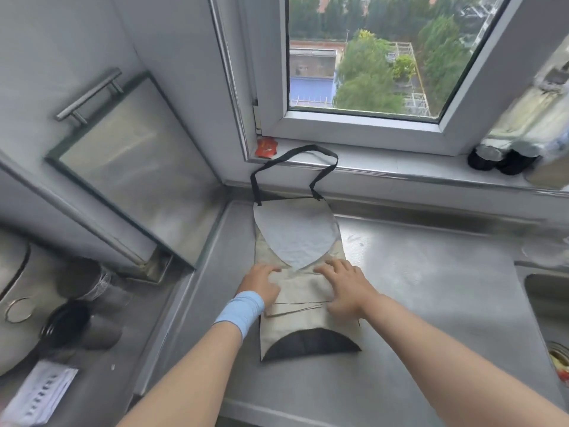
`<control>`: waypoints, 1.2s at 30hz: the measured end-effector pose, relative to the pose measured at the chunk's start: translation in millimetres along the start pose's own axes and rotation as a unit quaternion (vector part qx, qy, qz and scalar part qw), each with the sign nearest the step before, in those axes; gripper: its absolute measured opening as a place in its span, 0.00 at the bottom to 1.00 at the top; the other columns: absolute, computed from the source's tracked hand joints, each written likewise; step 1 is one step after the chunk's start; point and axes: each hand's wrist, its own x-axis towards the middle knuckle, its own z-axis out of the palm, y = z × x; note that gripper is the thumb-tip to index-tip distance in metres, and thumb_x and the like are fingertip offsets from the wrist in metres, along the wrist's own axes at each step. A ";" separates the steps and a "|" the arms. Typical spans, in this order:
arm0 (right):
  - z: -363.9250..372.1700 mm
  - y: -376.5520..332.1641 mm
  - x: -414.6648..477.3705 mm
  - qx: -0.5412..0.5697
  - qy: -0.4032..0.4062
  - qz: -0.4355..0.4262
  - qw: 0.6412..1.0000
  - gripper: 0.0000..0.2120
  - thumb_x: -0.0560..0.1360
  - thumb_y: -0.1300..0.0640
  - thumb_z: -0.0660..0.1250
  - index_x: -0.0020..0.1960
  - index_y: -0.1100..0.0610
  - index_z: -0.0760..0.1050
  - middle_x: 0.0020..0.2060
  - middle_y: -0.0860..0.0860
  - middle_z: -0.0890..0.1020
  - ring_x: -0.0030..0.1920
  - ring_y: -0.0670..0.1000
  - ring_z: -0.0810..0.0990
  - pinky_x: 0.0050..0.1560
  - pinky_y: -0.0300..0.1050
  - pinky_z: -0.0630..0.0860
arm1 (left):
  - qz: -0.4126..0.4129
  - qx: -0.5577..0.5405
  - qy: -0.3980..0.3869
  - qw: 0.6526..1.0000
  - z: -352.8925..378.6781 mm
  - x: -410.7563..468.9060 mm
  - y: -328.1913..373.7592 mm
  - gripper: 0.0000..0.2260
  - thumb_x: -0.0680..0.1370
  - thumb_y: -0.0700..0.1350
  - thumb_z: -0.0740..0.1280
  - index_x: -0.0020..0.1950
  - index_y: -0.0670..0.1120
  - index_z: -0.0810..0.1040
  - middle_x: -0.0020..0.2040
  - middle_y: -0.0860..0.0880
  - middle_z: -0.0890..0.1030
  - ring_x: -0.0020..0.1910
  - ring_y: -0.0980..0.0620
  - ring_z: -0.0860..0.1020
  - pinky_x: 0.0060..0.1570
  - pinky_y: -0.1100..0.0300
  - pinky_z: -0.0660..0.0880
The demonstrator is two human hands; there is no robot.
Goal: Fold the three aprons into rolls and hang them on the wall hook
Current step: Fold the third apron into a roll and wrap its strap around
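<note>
While left hand [261,285] and right hand [346,289] press the folded beige apron [308,323], fingers [332,268] seemingly flat, steel counter [431,288]

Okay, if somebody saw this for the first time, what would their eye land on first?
The beige apron lies lengthwise on the steel counter, with the left hand and right hand resting side by side on its folded middle. Behind it, its black neck strap loops up onto the sill under a window full of green trees. The light blue wristband on the left wrist stands out too.
</note>
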 end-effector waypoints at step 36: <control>58.1 -0.9 -39.0 -0.185 -0.012 -0.142 0.972 0.51 0.64 0.43 0.65 0.79 0.49 0.42 0.79 0.59 0.46 0.78 0.60 0.47 0.74 0.58 0.55 | 0.220 0.271 0.013 0.937 53.3 -14.7 4.0 0.25 0.76 0.54 0.65 0.72 0.53 0.64 0.75 0.49 0.59 0.75 0.47 0.56 0.71 0.54 0.58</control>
